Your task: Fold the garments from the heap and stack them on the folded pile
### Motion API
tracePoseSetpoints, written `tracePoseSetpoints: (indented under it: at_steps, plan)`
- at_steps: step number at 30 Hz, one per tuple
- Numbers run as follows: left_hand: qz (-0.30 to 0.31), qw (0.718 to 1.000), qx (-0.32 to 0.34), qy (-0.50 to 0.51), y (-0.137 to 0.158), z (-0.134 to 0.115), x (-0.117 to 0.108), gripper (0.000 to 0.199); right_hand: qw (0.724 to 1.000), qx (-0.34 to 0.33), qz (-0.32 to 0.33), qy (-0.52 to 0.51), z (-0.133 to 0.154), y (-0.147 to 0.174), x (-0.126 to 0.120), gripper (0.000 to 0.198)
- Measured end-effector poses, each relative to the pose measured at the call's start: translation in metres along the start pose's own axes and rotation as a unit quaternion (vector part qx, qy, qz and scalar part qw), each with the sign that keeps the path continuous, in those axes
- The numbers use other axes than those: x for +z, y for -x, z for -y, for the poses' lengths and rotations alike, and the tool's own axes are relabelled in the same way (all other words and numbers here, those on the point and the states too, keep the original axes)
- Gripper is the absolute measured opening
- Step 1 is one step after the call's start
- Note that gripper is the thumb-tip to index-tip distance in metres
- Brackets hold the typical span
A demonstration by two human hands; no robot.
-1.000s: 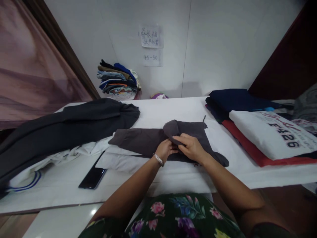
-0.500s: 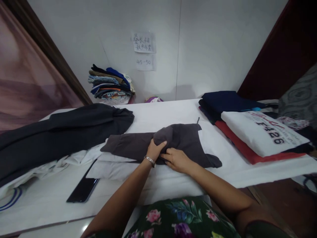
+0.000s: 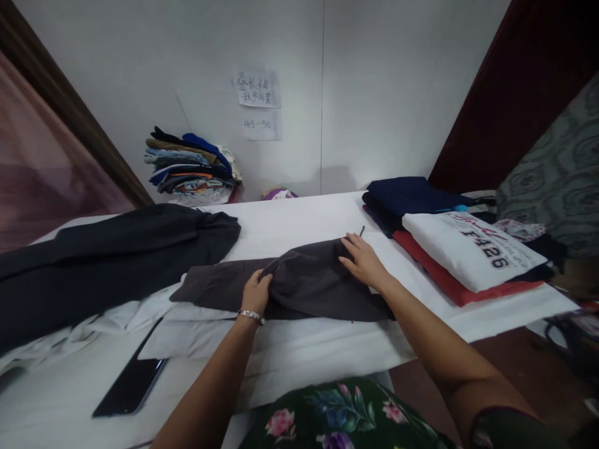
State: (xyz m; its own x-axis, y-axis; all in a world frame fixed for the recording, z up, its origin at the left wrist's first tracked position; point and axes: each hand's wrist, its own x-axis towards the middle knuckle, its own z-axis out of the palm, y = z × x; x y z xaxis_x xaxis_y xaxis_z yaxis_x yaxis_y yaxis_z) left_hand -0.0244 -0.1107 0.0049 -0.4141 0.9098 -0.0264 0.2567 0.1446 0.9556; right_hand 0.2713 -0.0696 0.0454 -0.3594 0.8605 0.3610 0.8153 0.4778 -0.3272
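A dark grey garment lies lengthwise on the white-covered table, folded into a long shape, with a short dark cord showing at its far right corner. My left hand, a silver bracelet at its wrist, is closed on a fold of the fabric left of the middle. At the garment's right end my right hand rests with its fingers spread and touching the cloth near the cord. Pale grey fabric shows under the garment's left part. What lies inside the folds is hidden.
On the left lies a long black garment over white cloth. A phone is at the front left. Folded clothes are stacked by the wall. On the right, a white printed garment tops red and navy ones. Paper signs hang on the wall.
My hands have moved apart: the right one went up and right to the corner with the cord, the left shifted left. The bunched fold is now flatter, and the view has turned slightly right.
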Motion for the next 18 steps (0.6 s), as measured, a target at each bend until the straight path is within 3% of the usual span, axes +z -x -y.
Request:
tracePoseSetpoints:
  at_steps: [4, 7, 10, 12, 14, 16, 18]
  plan:
    - [0.057, 0.982, 0.002, -0.178, 0.005, -0.004, -0.011, 0.024, 0.983, 0.064, 0.149, 0.084, -0.031, -0.001, 0.031, 0.058]
    - [0.076, 0.932, 0.062, -0.350, 0.011, -0.022, -0.016, 0.028, 0.977, 0.059, 0.177, 0.098, -0.036, 0.003, 0.045, 0.056]
    - [0.031, 0.880, 0.169, -0.443, 0.023, -0.050, -0.009, 0.036, 0.978, 0.057, 0.177, 0.098, -0.034, 0.004, 0.047, 0.057]
    - [0.016, 0.852, 0.275, -0.445, 0.031, -0.068, 0.003, 0.041, 0.977, 0.057, 0.178, 0.100, -0.032, 0.003, 0.044, 0.056]
    - [0.037, 0.831, 0.349, -0.431, 0.034, -0.077, 0.016, 0.041, 0.977, 0.060, 0.175, 0.101, -0.031, 0.003, 0.042, 0.056]
    - [0.069, 0.831, 0.343, -0.433, 0.029, -0.073, 0.027, 0.043, 0.979, 0.066, 0.170, 0.096, -0.032, 0.005, 0.040, 0.056]
    - [0.099, 0.844, 0.273, -0.451, 0.018, -0.059, 0.032, 0.049, 0.981, 0.074, 0.162, 0.082, -0.034, 0.006, 0.039, 0.057]
